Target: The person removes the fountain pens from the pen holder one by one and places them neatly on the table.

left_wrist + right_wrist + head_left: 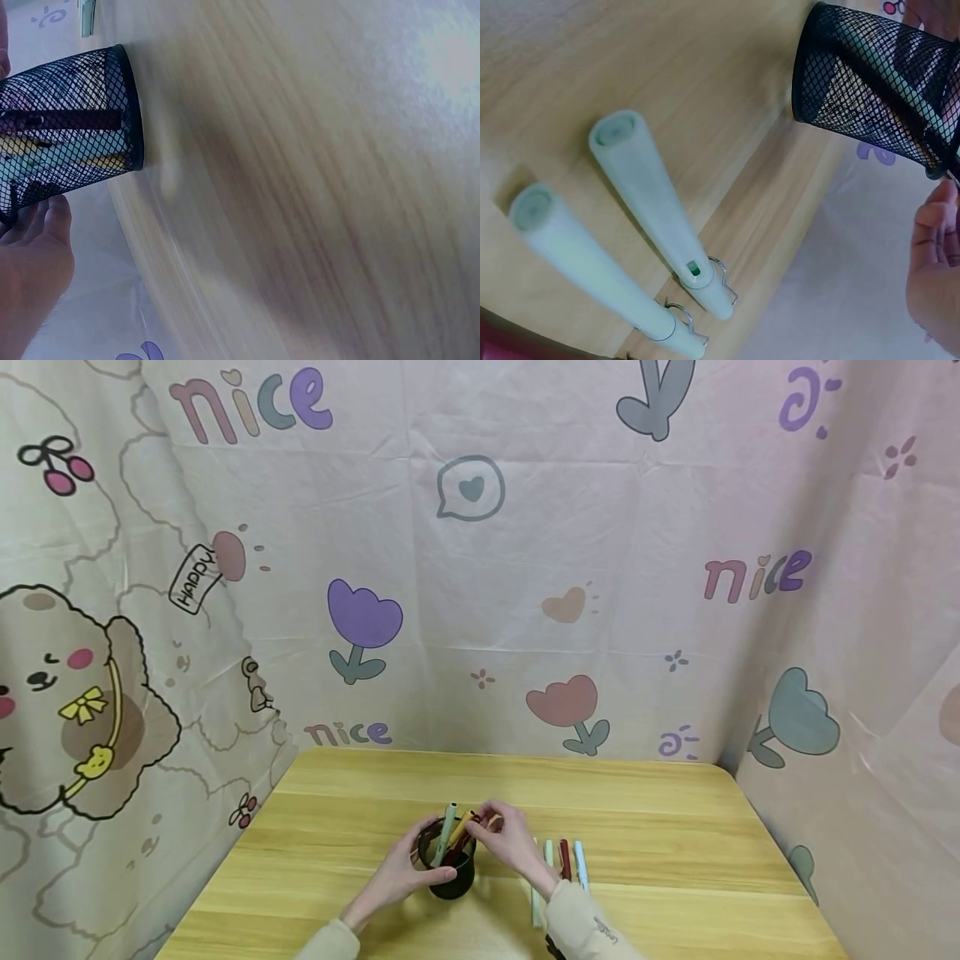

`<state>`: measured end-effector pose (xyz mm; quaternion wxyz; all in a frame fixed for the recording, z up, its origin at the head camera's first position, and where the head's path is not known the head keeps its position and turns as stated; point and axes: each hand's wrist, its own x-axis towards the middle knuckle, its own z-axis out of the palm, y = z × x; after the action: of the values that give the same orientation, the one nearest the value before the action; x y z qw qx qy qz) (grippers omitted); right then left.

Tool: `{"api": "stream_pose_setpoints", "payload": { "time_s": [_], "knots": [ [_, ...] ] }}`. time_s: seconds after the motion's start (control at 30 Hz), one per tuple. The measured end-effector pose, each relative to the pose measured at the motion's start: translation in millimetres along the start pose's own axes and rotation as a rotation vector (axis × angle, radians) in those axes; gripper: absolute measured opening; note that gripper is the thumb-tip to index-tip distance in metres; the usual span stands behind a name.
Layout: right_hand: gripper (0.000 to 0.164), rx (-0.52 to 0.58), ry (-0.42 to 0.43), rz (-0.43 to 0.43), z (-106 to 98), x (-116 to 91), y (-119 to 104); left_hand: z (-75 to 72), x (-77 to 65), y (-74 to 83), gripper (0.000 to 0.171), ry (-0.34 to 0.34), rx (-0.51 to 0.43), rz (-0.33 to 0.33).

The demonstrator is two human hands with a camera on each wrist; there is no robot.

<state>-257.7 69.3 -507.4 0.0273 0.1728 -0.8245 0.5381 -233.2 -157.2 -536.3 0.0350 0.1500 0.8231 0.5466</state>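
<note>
Cup (pixel 459 887) in LH (pixel 401 870), pen (pixel 458 846) in RH (pixel 511 837), tbl edge (pixel 510 757) well behind

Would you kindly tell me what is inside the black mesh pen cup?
The cylindrical black mesh pen cup holds a pale green pen, a yellow pen and a dark red pen; its front wall hides their lower ends from the head camera. The exact count cannot be told.

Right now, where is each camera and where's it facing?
On the head: faces forward and down at the table; left hand, right hand and sleeves show.
On left wrist: faces the mesh cup; left hand lower left, skin sliver upper left.
On right wrist: faces two pale green pens and the cup; right hand lower right.
Both wrist views share the cup.
</note>
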Motion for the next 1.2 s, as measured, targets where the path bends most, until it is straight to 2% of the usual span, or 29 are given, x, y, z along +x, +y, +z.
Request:
{"api": "stream_pose_setpoints", "payload": {
  "time_s": [0.53, 0.7, 0.97, 1.2],
  "knots": [
    [0.022, 0.289, 0.056, 0.006, -4, -12, -4, 0.9, 0.9, -1.3, 0.093, 0.004, -0.008, 0.0],
    [0.025, 0.324, 0.081, -0.042, -7, -14, 2, 1.1, 0.5, -2.7, 0.094, 0.004, 0.004, 0.006],
    [0.027, 0.382, 0.039, -0.093, -12, -20, 4, 0.2, -1.0, -2.2, 0.095, 0.002, -0.032, -0.014],
    [0.026, 0.481, 0.027, -0.157, -18, -26, 4, 0.3, 0.0, -3.4, 0.095, -0.003, -0.02, 0.008]
  ]
}}
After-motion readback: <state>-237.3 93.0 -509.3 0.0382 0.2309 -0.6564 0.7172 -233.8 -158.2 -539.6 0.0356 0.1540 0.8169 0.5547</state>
